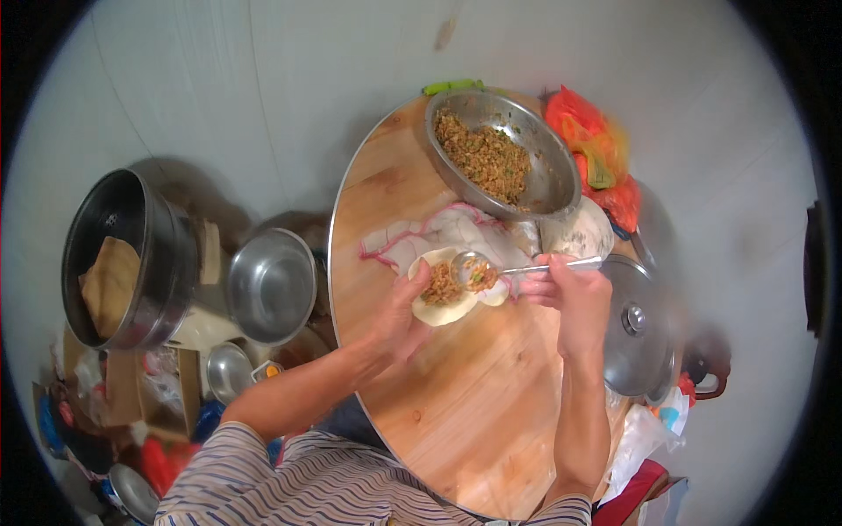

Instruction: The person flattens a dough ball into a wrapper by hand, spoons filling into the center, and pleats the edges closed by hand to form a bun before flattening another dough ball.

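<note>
My left hand point(402, 314) cups a round dough wrapper point(454, 314), its thumb over the rim. Minced filling point(442, 285) lies on the wrapper. In my right hand point(575, 296) is the handle of a metal spoon point(468, 263); its bowl, with some filling in it, is over the wrapper's right side. Beyond both hands, a large steel bowl point(567, 174) holds a mass of the same brown filling with green bits. A white cloth with pink edging point(427, 235) lies between that bowl and my left hand. Another pale dough piece partly shows below the spoon.
The round wooden table point(460, 407) bears a pot with a metal lid point(621, 355) at right. Red plastic bags point(575, 118) lie behind the steel bowl's right side. Left of the table stand a deep dark pot point(164, 263), an empty metal basin point(272, 286) and a cardboard box point(125, 388).
</note>
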A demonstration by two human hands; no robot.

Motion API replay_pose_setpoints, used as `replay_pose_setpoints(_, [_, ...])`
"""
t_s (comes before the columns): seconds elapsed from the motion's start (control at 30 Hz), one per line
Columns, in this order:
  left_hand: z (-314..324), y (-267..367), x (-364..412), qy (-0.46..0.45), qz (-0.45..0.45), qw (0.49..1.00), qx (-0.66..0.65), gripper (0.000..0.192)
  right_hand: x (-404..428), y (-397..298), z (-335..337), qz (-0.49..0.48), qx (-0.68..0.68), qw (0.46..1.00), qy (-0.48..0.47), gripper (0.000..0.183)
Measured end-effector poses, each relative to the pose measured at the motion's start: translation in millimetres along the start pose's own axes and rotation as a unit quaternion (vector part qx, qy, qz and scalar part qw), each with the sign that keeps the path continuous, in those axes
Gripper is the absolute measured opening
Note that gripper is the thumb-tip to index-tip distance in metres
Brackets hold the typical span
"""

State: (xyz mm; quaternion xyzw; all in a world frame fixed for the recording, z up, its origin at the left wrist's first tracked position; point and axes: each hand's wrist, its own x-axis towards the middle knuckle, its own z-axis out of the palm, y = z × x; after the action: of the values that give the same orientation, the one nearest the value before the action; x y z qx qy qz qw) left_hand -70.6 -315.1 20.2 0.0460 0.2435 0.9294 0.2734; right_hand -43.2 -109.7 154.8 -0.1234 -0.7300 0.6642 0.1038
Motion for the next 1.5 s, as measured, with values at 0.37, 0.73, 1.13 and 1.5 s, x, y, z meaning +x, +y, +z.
replay_pose_setpoints(0.37, [12.4, -6.4, -29.7, 0.015, 0.001, 1.0, -0.003, 0.061, -27.4, 6.5, 13.1, -0.016, -0.066, 0.998, 0.004, 0.03])
replay_pose_setpoints(0.73, [6.0, -11.4, -41.4, -0.011, 0.008, 1.0, -0.022, 0.065, -61.9, 7.3, 30.7, -0.137, -0.182, 0.972, -0.052, 0.019])
replay_pose_setpoints(1.13, [8.9, -5.9, -52.1, -0.02, -0.037, 0.999, -0.032, 0.075, -77.0, -2.0, 12.2, -0.214, -0.161, 0.958, -0.101, 0.016])
replay_pose_setpoints(1.5, [17.1, 0.8, -62.5, -0.063, -0.124, 0.99, -0.034, 0.081, -67.8, -14.0, -31.9, -0.228, -0.153, 0.937, -0.217, 0.017])
